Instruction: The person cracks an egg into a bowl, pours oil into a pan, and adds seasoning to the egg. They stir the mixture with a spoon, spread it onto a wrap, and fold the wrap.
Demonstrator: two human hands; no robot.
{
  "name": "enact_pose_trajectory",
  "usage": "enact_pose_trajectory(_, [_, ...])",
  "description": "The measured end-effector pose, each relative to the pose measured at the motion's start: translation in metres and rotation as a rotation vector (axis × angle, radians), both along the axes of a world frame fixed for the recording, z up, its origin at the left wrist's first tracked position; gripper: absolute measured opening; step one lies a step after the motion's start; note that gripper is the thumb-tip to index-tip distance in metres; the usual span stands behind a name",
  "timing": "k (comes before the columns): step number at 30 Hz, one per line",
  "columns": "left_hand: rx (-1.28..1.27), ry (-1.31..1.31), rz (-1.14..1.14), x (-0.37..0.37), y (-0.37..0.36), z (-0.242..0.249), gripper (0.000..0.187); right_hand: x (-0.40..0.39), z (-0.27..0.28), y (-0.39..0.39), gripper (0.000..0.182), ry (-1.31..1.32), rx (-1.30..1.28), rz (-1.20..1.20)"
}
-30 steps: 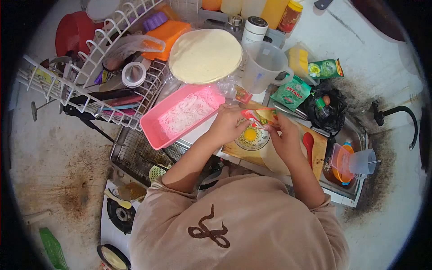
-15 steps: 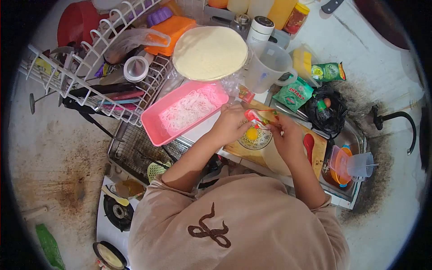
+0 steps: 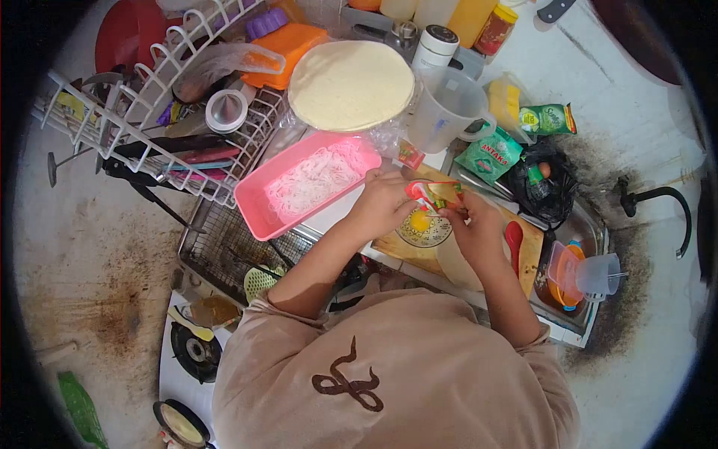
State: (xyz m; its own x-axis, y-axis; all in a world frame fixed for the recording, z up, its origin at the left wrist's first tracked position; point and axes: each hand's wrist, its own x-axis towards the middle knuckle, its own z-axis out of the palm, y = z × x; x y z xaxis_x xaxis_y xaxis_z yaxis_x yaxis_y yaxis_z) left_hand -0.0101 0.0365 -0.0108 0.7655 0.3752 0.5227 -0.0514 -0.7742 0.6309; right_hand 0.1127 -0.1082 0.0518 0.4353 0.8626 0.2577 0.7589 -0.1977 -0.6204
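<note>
My left hand [image 3: 383, 203] and my right hand [image 3: 476, 227] both grip a small red and green sachet [image 3: 441, 194] by its two ends. The sachet is above a small patterned bowl [image 3: 432, 236] with an egg yolk [image 3: 420, 221] in it. That bowl rests on a wooden board [image 3: 529, 251]. Partly under my right hand and forearm lies a pale round sheet [image 3: 456, 263], with a red spoon [image 3: 514, 241] to its right. Left of my left hand is a pink tray [image 3: 250, 196] holding pink and white strands [image 3: 314, 183].
Behind the tray lies a stack of pale round sheets [image 3: 350, 86], beside a clear measuring jug [image 3: 446, 112]. A dish rack [image 3: 161, 150] stands at the left. On the right are a sink [image 3: 591, 224], a black bag [image 3: 546, 202] and a faucet [image 3: 658, 193]. The stove [image 3: 170, 374] is lower left.
The sachet is turned so that more of its printed face shows between my hands. My fingers have shifted slightly around it. The surroundings look the same.
</note>
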Motion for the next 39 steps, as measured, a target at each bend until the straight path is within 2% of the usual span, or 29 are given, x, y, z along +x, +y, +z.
enact_pose_trajectory(12, [0.007, -0.017, 0.0, -0.003, -0.002, 0.003, 0.014, 0.003, -0.007, 0.003, 0.021, 0.012, 0.013, -0.039])
enact_pose_trajectory(15, [0.011, -0.004, -0.006, -0.004, 0.0, 0.001, 0.014, 0.001, -0.002, 0.002, 0.022, 0.069, -0.03, 0.021])
enact_pose_trajectory(18, [0.009, 0.016, -0.008, -0.005, -0.001, 0.001, 0.015, 0.003, -0.008, 0.002, 0.022, 0.069, 0.045, -0.009])
enact_pose_trajectory(21, [0.002, 0.023, 0.001, -0.005, -0.003, 0.005, 0.015, 0.001, -0.006, 0.0, 0.022, 0.11, -0.023, 0.022])
enact_pose_trajectory(24, [0.001, 0.017, 0.001, -0.004, -0.003, 0.003, 0.015, 0.008, -0.012, 0.0, 0.022, -0.014, 0.014, -0.028])
enact_pose_trajectory(27, [0.023, 0.016, 0.003, -0.004, -0.001, -0.002, 0.015, 0.003, -0.008, -0.001, 0.022, 0.115, -0.032, 0.007])
enact_pose_trajectory(33, [0.016, 0.009, -0.006, -0.002, -0.004, 0.001, 0.014, 0.003, -0.004, 0.0, 0.022, 0.068, 0.002, -0.033])
enact_pose_trajectory(36, [0.013, 0.014, -0.017, -0.003, 0.0, -0.002, 0.014, 0.003, 0.0, -0.001, 0.022, 0.134, -0.051, -0.024])
enact_pose_trajectory(39, [0.007, 0.001, -0.01, -0.002, -0.001, -0.001, 0.014, 0.001, 0.01, 0.0, 0.022, 0.093, -0.109, -0.036])
